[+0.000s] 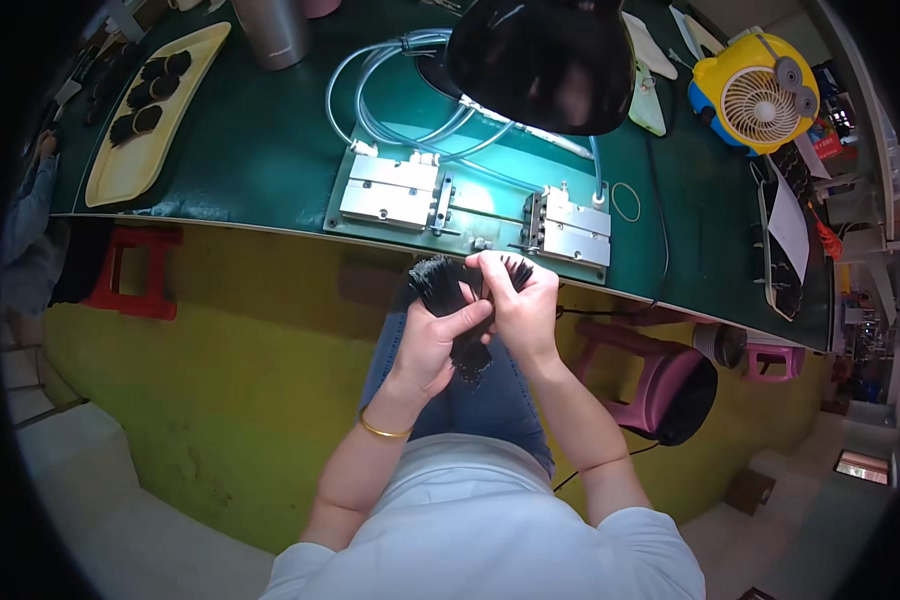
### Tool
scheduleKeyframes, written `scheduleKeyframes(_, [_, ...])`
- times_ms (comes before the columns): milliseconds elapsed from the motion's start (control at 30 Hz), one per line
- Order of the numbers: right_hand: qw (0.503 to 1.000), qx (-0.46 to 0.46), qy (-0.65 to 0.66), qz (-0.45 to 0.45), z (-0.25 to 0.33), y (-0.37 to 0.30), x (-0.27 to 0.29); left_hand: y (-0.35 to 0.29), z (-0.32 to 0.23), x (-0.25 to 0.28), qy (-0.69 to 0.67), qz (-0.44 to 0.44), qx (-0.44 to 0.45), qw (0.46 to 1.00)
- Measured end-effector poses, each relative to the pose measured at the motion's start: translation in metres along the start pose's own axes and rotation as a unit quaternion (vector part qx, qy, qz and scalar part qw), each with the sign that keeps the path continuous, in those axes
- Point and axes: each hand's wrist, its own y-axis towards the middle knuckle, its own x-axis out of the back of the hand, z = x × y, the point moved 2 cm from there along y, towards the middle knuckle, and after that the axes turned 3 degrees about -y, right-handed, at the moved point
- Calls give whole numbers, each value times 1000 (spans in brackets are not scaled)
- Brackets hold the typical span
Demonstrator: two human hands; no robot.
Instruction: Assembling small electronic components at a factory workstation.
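Observation:
My left hand (pixel 428 345) is closed around a thick bundle of thin black wire-like pieces (pixel 435 282). The lower ends of the bundle stick out beneath my fingers. Close against it, my right hand (pixel 526 312) grips a smaller bunch of the same black pieces (pixel 517 270) between thumb and fingers. Both hands are over my lap, just in front of the table edge. Beyond them, a clamping fixture with a left silver metal block (pixel 388 190) and a right silver metal block (pixel 576 228) sits under lamp light.
A black lamp shade (pixel 540 65) hangs over the fixture, beside clear looped tubing (pixel 355 85). On the green table (pixel 250 150) are a cream tray (pixel 120 185) with black bundles, a metal cup (pixel 270 35) and a yellow fan (pixel 735 90). Red (pixel 135 290) and pink stools (pixel 655 385) stand below.

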Motion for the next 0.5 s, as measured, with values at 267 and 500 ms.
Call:
scheduleKeyframes(267, [1000,-8,9,3,-2,3,-2,1,-4,0,5,9,4,1000])
scheduleKeyframes(500, [999,-8,37,-4,-7,5,-2,2,-5,-2,2,26,-8,1000])
